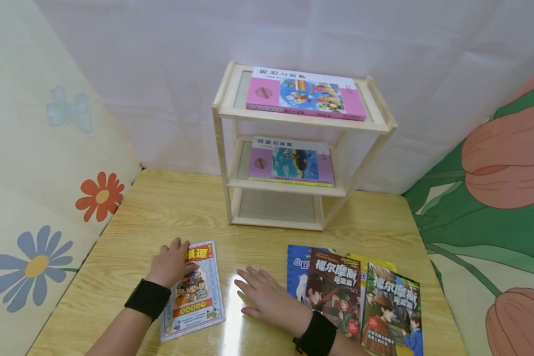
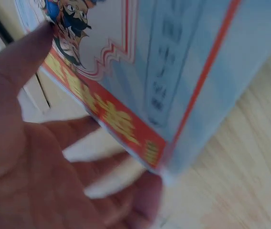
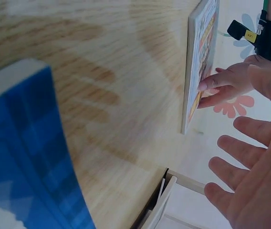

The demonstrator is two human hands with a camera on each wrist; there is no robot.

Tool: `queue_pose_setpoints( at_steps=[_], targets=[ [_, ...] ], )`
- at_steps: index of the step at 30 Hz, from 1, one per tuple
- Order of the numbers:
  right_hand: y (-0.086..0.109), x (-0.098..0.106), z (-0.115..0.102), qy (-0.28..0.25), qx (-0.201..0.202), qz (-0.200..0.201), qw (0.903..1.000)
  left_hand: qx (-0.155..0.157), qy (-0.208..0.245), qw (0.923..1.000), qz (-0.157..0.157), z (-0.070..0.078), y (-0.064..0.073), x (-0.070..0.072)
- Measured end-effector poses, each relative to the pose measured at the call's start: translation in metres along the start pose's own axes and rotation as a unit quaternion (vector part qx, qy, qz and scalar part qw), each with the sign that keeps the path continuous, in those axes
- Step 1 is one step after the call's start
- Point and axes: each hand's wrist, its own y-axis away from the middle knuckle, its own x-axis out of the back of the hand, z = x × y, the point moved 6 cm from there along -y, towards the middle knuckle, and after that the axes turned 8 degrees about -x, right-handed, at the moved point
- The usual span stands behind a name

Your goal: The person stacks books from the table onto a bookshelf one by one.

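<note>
Nearest the camera, two forearms wearing black bands, the left band point(image 1: 148, 299) and the right band point(image 1: 316, 334), reach in over the wooden table point(image 1: 173, 207). At the left, the left hand point(image 1: 171, 264) is on the far left corner of a thin comic book point(image 1: 195, 291), and its grip is pinching that book: thumb on the cover, fingers along the edge with the yellow title. From this grip the book stretches right and back toward the person, its long axis running from the near side of the table toward the shelf, a little askew. Whether that edge is lifted, I cannot tell. The left hand is nearer, being in contact; the right hand point(image 1: 267, 299) is apart, right of the book, with its fingers spread and nothing held. Farther back, right of the comic book, stands the wooden shelf point(image 1: 289, 188), with a pink and white book point(image 1: 307, 94) on its top tier and a small stack of books point(image 1: 293, 163) on its middle one. Farthest right, a blue book point(image 1: 295, 272) and a yellow book point(image 1: 376, 262) lie partly under a brown book point(image 1: 338, 287) and a dark green book point(image 1: 393, 311)
</note>
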Motion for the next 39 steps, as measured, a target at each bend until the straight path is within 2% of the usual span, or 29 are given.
queue_pose_setpoints(
  at_steps=[7, 10, 14, 18, 21, 25, 28, 32, 39],
  targets=[
    [-0.001, -0.006, 0.001, -0.012, -0.007, -0.003, 0.9999, 0.056, -0.027, 0.9975, 0.034, 0.009, 0.006, -0.001],
    [-0.002, -0.008, 0.002, -0.014, -0.016, -0.01, 0.9997, 0.061, -0.03, 0.9971, 0.035, 0.013, 0.008, 0.0],
    [-0.002, -0.008, 0.001, -0.023, -0.034, -0.026, 0.9988, 0.056, -0.03, 0.9978, 0.017, 0.015, 0.007, 0.006],
    [-0.003, -0.011, 0.0, -0.034, -0.047, -0.039, 0.9975, 0.041, 0.029, 0.9986, -0.015, 0.017, 0.003, 0.013],
    [-0.004, -0.014, -0.004, -0.037, -0.046, -0.048, 0.9971, 0.021, 0.084, 0.9956, -0.035, 0.022, 0.003, 0.019],
    [-0.005, -0.018, -0.009, -0.038, -0.042, -0.056, 0.9968, -0.002, 0.138, 0.9898, -0.034, 0.03, 0.004, 0.027],
    [-0.005, -0.02, -0.012, -0.04, -0.041, -0.059, 0.9966, -0.003, 0.177, 0.9838, -0.027, 0.035, 0.003, 0.03],
    [-0.004, -0.023, -0.015, -0.046, -0.047, -0.07, 0.9954, 0.008, 0.205, 0.9784, -0.025, 0.039, 0.002, 0.033],
    [-0.003, -0.03, -0.019, -0.037, -0.052, -0.087, 0.9941, 0.024, 0.218, 0.9754, -0.023, 0.044, 0.002, 0.035]
  ],
)
